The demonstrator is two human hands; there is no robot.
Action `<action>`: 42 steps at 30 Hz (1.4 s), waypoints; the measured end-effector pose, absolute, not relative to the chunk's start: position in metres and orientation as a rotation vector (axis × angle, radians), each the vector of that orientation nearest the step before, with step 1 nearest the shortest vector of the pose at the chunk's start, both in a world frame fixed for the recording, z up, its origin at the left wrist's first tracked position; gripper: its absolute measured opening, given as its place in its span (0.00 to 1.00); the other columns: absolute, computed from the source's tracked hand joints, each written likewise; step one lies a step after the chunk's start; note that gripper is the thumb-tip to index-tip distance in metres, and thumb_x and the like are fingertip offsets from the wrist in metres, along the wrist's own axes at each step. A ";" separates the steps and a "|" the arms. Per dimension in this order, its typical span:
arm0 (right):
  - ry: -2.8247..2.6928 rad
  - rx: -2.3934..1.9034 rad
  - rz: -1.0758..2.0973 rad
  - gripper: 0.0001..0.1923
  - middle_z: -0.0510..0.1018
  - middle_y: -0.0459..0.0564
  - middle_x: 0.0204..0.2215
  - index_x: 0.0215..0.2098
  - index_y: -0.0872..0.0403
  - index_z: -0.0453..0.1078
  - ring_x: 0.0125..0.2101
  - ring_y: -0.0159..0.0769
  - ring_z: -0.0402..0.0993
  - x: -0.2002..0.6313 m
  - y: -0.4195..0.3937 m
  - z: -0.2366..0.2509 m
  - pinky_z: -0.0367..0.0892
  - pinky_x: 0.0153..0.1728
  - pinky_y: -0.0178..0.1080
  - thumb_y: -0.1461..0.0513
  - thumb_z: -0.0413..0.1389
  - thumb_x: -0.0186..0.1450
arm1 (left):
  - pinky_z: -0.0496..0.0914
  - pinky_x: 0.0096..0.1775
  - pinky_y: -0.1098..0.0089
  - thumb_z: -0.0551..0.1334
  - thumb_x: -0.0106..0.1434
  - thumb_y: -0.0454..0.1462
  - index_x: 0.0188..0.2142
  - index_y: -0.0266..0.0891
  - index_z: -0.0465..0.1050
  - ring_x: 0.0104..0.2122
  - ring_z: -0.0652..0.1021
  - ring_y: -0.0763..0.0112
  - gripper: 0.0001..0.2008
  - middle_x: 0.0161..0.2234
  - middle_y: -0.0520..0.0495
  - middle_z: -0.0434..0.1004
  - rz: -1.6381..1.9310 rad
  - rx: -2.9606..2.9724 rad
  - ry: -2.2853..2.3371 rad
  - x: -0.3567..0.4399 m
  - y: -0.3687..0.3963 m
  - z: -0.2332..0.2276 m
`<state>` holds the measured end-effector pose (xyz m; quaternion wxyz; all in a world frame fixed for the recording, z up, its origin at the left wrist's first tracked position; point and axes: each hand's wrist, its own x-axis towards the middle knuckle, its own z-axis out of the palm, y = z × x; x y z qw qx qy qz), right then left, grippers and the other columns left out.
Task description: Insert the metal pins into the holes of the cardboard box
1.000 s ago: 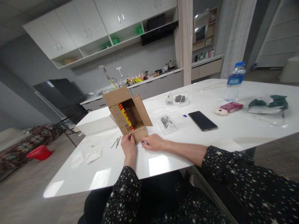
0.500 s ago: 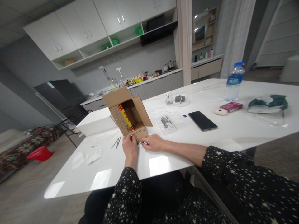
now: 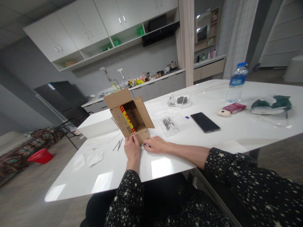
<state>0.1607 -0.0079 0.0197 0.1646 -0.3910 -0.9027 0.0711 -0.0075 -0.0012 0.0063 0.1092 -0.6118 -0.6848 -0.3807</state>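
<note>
1. The open brown cardboard box point(image 3: 118, 123) stands on the glossy white table point(image 3: 187, 154), a stretch of tabletop separating it from the near edge.
2. The left hand point(image 3: 132, 148) is at the box's near left corner, fingers bunched together; whether they grip anything, I cannot tell.
3. The right hand point(image 3: 155, 145) rests by the box's near right corner, fingers curled; their hold is hidden.
4. Left of the box lie thin grey metal rods point(image 3: 119, 145); right, a clear plastic tray point(image 3: 175, 130) and flat black phone point(image 3: 205, 122).
5. Beyond the box hang white wall cabinets point(image 3: 104, 22).
</note>
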 end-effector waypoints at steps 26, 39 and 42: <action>-2.577 -1.123 0.201 0.18 0.82 0.51 0.38 0.44 0.51 0.74 0.36 0.42 0.77 0.161 -0.008 0.019 0.62 0.35 0.38 0.55 0.44 0.69 | 0.68 0.40 0.66 0.52 0.69 0.41 0.50 0.41 0.69 0.37 0.78 0.64 0.15 0.45 0.42 0.78 -1.281 -1.733 -2.115 -0.004 -0.007 0.011; -2.574 -1.122 0.207 0.17 0.82 0.51 0.38 0.44 0.50 0.74 0.37 0.42 0.77 0.161 -0.007 0.018 0.63 0.35 0.38 0.55 0.44 0.69 | 0.67 0.38 0.67 0.53 0.68 0.40 0.50 0.43 0.72 0.38 0.76 0.65 0.15 0.44 0.43 0.73 -1.182 -1.761 -2.116 -0.001 -0.012 0.014; -2.575 -1.112 0.189 0.17 0.82 0.51 0.38 0.43 0.50 0.73 0.36 0.43 0.77 0.161 -0.007 0.019 0.62 0.33 0.38 0.55 0.44 0.69 | 0.67 0.37 0.66 0.54 0.67 0.40 0.51 0.43 0.71 0.36 0.76 0.65 0.16 0.44 0.42 0.71 -1.156 -1.744 -2.141 -0.002 -0.011 0.012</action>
